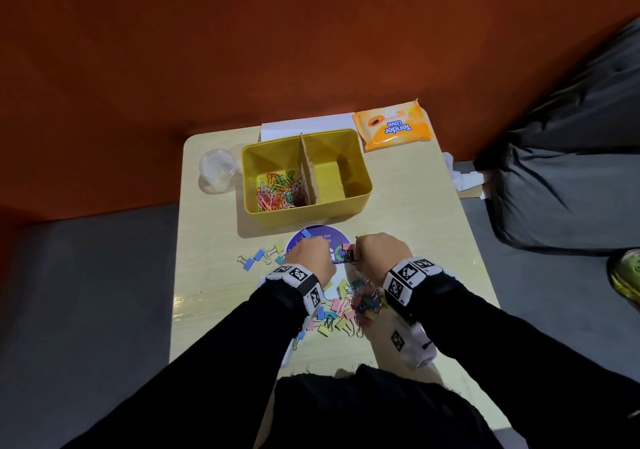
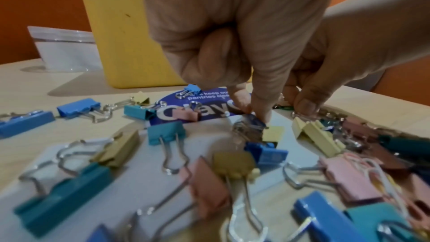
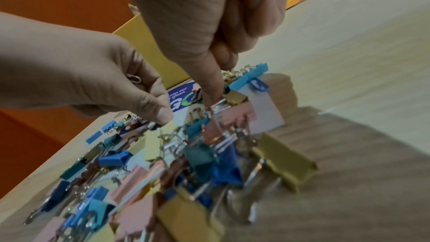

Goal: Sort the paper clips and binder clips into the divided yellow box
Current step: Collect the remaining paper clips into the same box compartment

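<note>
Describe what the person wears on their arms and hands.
Both arms are in long black sleeves. Each wrist carries a band of white blocks printed with black-and-white square codes, on a dark strap. The left hand and right hand are bare, with no gloves.

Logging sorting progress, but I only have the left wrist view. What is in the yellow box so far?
Observer: The head view shows paper clips piled in the left side of the box.
Operator: And the right compartment?
Observer: No binder clips show in the right compartment; they lie on the table.
Operator: Is the left hand carrying anything?
Observer: The right wrist view shows a pale clip tucked in the left hand.
</note>
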The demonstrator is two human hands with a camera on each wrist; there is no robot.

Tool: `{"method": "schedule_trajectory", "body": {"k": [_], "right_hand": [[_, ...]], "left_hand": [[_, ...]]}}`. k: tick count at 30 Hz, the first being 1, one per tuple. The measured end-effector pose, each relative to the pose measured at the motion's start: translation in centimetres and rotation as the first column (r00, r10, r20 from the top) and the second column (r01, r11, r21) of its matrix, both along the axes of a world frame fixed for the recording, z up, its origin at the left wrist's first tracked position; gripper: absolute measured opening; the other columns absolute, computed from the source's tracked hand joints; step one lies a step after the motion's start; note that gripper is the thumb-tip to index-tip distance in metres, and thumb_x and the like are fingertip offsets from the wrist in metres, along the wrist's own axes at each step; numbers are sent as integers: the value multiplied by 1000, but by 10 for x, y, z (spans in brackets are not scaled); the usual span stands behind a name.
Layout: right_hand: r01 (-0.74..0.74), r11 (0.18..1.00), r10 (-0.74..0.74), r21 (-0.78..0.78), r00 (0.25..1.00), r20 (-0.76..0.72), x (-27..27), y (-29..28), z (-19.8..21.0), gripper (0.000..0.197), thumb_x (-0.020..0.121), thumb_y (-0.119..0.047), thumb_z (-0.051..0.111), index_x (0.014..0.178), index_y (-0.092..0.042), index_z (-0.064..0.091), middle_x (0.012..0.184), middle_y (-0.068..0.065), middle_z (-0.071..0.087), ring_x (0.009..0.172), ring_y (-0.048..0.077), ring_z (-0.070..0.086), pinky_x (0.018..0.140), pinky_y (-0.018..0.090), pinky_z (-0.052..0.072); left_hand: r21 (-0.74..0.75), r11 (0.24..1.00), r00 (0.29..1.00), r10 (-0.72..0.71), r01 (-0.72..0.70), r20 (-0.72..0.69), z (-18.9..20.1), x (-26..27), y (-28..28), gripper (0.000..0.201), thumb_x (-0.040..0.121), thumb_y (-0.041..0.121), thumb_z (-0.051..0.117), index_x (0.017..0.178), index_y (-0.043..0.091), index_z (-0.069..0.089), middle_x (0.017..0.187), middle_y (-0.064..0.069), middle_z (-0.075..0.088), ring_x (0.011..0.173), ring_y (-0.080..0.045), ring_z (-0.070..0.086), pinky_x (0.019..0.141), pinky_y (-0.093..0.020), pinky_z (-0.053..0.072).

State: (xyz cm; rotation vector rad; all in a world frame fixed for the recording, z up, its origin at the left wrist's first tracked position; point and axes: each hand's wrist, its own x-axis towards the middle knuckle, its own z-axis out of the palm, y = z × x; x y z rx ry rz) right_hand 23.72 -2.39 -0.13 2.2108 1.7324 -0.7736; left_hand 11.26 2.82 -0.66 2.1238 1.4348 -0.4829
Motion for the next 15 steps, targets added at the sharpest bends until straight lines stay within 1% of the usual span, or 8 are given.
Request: {"method": "schedule_trajectory", "body": {"k": [3,5,7,8,10,12,13,15], "right_hand": [[-20,998,20,-64,1000,-2,-1,5,1,22,90,-17,53,110,-9,57,108,11,64,100,30,61,69,31,41],[-43,994,42,-103,999,-10,-2,7,2,24,90,-17,54,112,-8,56,110,11,64,101,29,62,70,32,42],[-76,989,76,-124,997,-6,-2,7,2,28,88,-18,57,114,-9,55,111,11,63,102,29,61,71,32,42],[-95,987,95,-128,995,-6,-3,6,2,29,88,-20,57,115,-9,54,111,10,63,102,29,61,71,32,42],[-131,985,132,-115,991,-3,-5,4,2,29,88,-24,56,114,-11,53,110,10,63,100,27,61,70,31,42],[-148,986,146,-75,989,-24,-9,2,3,27,90,-28,50,111,-12,54,108,10,64,97,27,61,69,31,42],[-139,989,138,-42,989,-44,-10,1,4,26,90,-29,48,110,-12,55,106,10,64,96,28,60,68,30,41],[-91,996,92,22,992,-88,-11,-2,8,23,88,-29,50,104,-14,56,102,9,63,94,27,59,67,29,39]], "left_hand": [[-8,1000,1000,-5,5,11,0,-2,1,15,92,13,47,82,9,57,95,-15,66,83,-32,58,66,-32,43],[-35,999,998,3,-1,59,1,-7,5,18,93,14,46,78,9,57,93,-15,67,85,-33,62,68,-34,47],[-41,999,994,23,-18,111,2,-16,10,19,91,14,48,81,11,63,91,-10,68,87,-30,63,72,-35,51],[-33,999,991,32,-28,129,3,-21,13,18,90,14,49,81,15,65,92,-6,67,88,-27,62,72,-34,51],[-21,999,989,37,-34,145,6,-30,16,13,87,16,56,82,23,65,94,2,65,88,-21,59,69,-30,45],[-17,1000,993,7,-5,119,10,-35,16,7,85,22,62,90,25,66,97,4,64,83,-18,54,67,-26,39],[-16,1000,994,-12,14,105,11,-36,14,10,84,24,64,93,25,66,98,3,64,82,-18,52,66,-25,37],[-11,999,994,-40,41,99,13,-38,12,14,84,26,65,98,25,65,100,1,65,83,-19,53,66,-25,38]]}}
